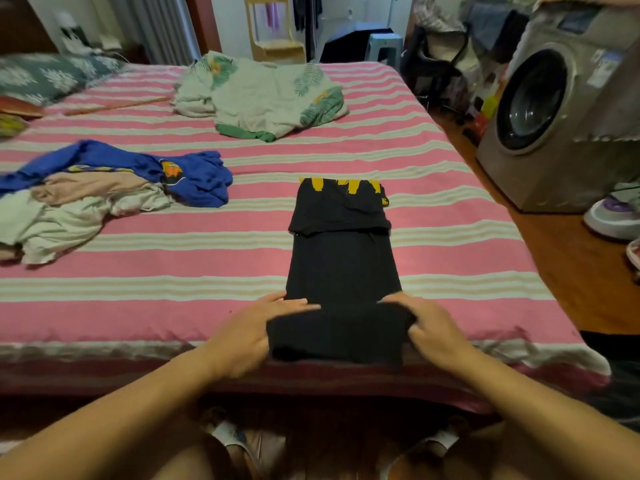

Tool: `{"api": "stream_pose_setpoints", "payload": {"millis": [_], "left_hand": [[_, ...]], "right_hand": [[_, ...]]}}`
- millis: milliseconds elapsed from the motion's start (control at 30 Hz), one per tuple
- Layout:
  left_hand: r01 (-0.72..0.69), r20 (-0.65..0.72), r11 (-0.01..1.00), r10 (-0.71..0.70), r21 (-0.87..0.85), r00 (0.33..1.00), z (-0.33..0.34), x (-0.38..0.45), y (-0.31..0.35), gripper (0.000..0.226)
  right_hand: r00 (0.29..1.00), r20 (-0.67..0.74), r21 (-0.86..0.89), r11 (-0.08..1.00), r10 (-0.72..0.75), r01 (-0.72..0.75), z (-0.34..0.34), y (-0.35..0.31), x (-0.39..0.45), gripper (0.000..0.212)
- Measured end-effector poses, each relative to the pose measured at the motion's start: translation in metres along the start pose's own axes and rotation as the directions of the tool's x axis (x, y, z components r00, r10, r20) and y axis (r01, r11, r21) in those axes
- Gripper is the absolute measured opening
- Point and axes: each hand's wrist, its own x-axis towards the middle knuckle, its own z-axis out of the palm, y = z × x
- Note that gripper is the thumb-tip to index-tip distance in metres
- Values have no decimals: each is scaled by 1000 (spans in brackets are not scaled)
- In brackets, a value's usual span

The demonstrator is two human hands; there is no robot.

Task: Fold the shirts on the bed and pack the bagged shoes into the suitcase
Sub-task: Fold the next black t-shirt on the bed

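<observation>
— Hands first, please: what do they do?

— Both grip the near end of the black shirt. The left hand holds the left side of the turned-up hem part, thumb on top of the cloth, fingers under it. The right hand holds the right side in the same way, its fingers curled into the fabric. They are apart, with the folded band of cloth between them.

— And where does the shirt lie?

— On the bed, on the pink striped cover, near the front edge. It is already narrowed to a long strip (the sleeves are turned in), and yellow print shows at its far end.

— What else is on the bed?

— To the left, well apart from the black one, a blue shirt lies crumpled on a pile of pale clothes. Further back is a light quilt with green leaves, and a patterned pillow is at the far left corner.

— Beside the bed?

— A washing machine stands on the right, on the wooden floor, with a shoe near it.
</observation>
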Motion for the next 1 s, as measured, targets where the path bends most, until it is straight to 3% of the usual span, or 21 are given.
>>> {"api": "stream_pose_setpoints", "payload": {"millis": [33, 67, 133, 167, 233, 333, 500, 567, 700, 833, 900, 967, 1000], "left_hand": [[163, -116, 957, -195, -239, 974, -4, 18, 5, 54], [281, -182, 860, -386, -427, 904, -8, 41, 8, 57], [423, -150, 673, -619, -607, 771, -11, 81, 8, 60], [482, -122, 631, -674, -608, 728, -7, 92, 6, 60], [592, -185, 664, -722, -456, 667, 7, 97, -1, 42], [682, -202, 643, -762, -349, 615, 24, 77, 1, 43], [713, -13, 567, -786, -413, 618, 41, 51, 5, 23], [663, -59, 557, -785, -501, 616, 37, 59, -1, 23], [585, -209, 575, -792, -573, 574, 25, 88, -2, 39], [564, -335, 624, -775, -542, 536, 21, 99, -5, 27], [629, -341, 671, -742, -393, 578, 24, 97, -9, 25], [667, -395, 742, -633, -64, 666, 28, 89, -12, 31], [612, -440, 783, -515, 109, 736, 28, 84, -13, 32]], "right_hand": [[992, -60, 103, 989, 113, -107, -10, -6, 17, 36], [971, -81, 170, 963, 226, -210, -17, -8, 36, 24], [911, -41, 208, 896, 410, -393, -20, -8, 63, 19], [867, -25, 235, 845, 499, -480, -13, -5, 70, 25], [785, -17, 291, 754, 620, -589, 0, 3, 75, 26], [771, -53, 128, 770, 634, -625, 1, 0, 59, 21], [758, 24, -50, 758, 652, -650, -3, 1, 16, 19], [752, 33, 33, 751, 659, -660, -4, 8, 25, 21], [770, -66, 264, 756, 634, -600, -8, 5, 63, 58], [798, -198, 272, 814, 569, -513, -8, -1, 87, 45], [819, -213, 136, 846, 533, -515, -4, 2, 91, 42], [865, -221, -60, 879, 451, -473, 2, 7, 90, 43], [896, -252, -149, 900, 365, -409, 3, 9, 86, 41]]}}
